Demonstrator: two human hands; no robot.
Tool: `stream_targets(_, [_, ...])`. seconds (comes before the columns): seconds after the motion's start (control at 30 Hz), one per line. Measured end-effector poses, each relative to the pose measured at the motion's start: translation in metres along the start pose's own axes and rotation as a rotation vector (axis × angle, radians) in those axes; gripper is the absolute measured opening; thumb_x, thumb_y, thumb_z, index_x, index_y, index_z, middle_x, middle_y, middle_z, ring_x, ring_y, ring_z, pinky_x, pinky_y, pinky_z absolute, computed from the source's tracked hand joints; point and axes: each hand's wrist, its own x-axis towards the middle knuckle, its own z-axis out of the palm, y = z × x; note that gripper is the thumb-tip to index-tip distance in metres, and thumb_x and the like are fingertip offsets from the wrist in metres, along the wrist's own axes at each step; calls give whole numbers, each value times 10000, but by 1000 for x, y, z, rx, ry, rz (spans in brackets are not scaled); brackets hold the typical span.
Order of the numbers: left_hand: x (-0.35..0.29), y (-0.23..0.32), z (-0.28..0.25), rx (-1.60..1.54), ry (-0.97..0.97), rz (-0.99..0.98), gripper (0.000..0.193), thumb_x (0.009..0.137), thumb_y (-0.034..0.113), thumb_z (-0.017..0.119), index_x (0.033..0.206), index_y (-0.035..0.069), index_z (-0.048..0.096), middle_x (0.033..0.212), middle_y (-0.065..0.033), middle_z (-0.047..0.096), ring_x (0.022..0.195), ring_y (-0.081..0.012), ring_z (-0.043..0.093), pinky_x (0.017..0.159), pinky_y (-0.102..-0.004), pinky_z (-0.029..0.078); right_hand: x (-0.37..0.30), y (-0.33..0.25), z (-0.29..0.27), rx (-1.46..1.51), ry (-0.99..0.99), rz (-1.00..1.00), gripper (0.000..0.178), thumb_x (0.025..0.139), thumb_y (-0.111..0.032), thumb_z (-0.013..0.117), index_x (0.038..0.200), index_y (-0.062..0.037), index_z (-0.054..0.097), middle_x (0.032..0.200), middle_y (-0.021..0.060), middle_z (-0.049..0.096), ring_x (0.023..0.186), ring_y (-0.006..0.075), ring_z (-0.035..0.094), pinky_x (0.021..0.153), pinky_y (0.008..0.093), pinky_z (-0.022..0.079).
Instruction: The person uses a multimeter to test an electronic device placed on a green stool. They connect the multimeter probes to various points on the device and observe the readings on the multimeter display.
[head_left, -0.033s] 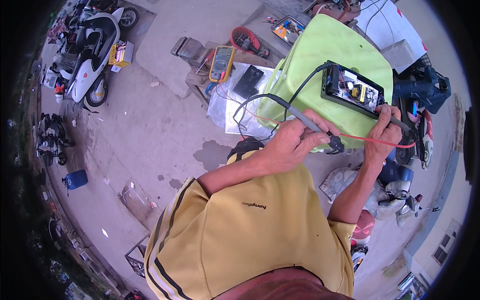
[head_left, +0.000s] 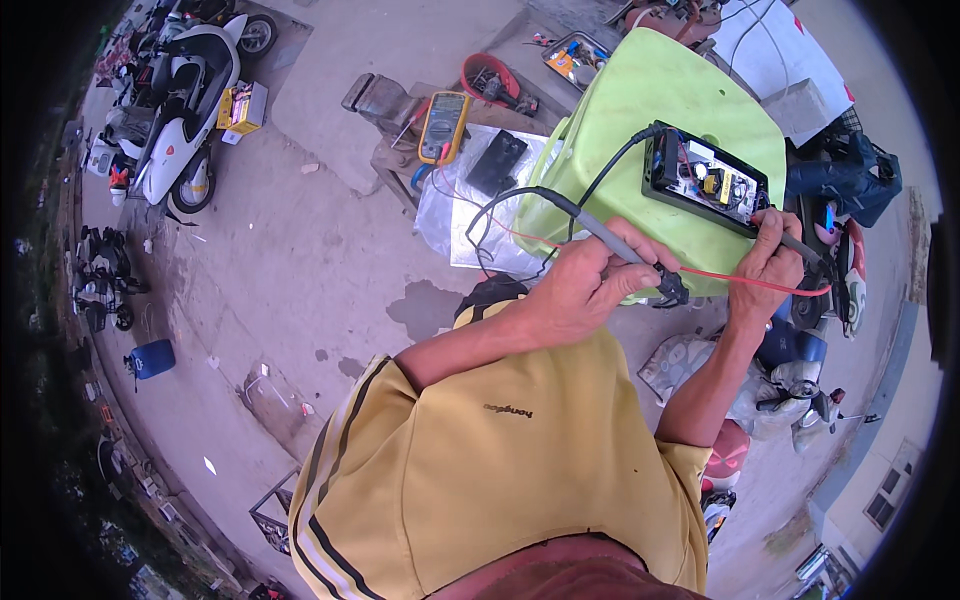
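Observation:
My left hand (head_left: pixel 585 285) is closed around a grey test probe (head_left: pixel 610 238) with a black lead. By its fingertips sits a black plug (head_left: pixel 672 288); whether the probe tip touches it I cannot tell. My right hand (head_left: pixel 768 265) pinches another grey test probe (head_left: pixel 800 247), from which a red lead (head_left: pixel 745 277) runs back to the left. Its tip is hidden by my fingers at the near right end of an opened black charger case (head_left: pixel 705 183). Inside the case a circuit board (head_left: pixel 720 186) shows. A yellow multimeter (head_left: pixel 443 127) lies to the left.
The case rests on a lime-green plastic box (head_left: pixel 640 95). Left of it are a black flat cover (head_left: pixel 497 163), a silvery sheet (head_left: pixel 475 225), a bench vise (head_left: pixel 383 100) and a red bowl (head_left: pixel 487 75) of tools. A white scooter (head_left: pixel 185 110) stands far left.

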Motion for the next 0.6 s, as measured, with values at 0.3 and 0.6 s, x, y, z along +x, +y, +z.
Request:
stream_targets(0.3, [5, 2, -4, 36, -7, 5, 116, 1045, 24, 549, 1138, 29, 481, 1181, -206, 700, 1080, -209, 660, 952, -361, 520, -2, 10, 0, 281, 134, 142, 379, 1074, -313, 566, 925, 20, 668, 721, 11, 589, 649, 83, 484, 608, 268, 387])
stream_targets(0.6, [6, 2, -2, 69, 72, 70, 147, 1063, 144, 579, 1127, 31, 508, 1147, -214, 721, 1035, -190, 672, 865, -316, 550, -41, -30, -26, 409, 83, -69, 326, 956, -190, 730, 1175, 42, 664, 857, 88, 665, 725, 162, 629, 637, 267, 490])
